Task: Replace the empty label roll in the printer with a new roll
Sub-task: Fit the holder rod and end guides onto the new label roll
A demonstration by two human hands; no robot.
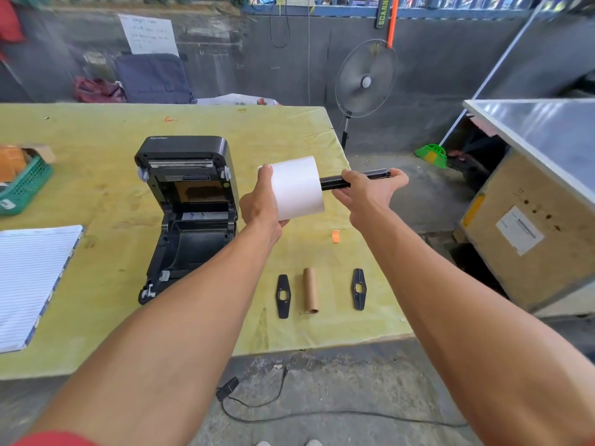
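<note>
While the left hand [262,207] grasps the white label roll [297,188] from its near end, fingers wrapped round its side, the right hand [367,191] holds the black spindle [335,181], whose left end goes into the roll's right face. Both are held in the air at the centre of the frame, above the yellow table [96,188] and just right of the printer [190,214]. The printer stands left of centre with its lid [183,162] tipped up and back, its roll bay bare. Lower centre, near the table's front edge, the empty cardboard core [311,290] lies between two black end plates [283,296] [358,289], apart from each. A lined notepad [29,281] lies at the left edge, with a green basket [25,185] above it.
</note>
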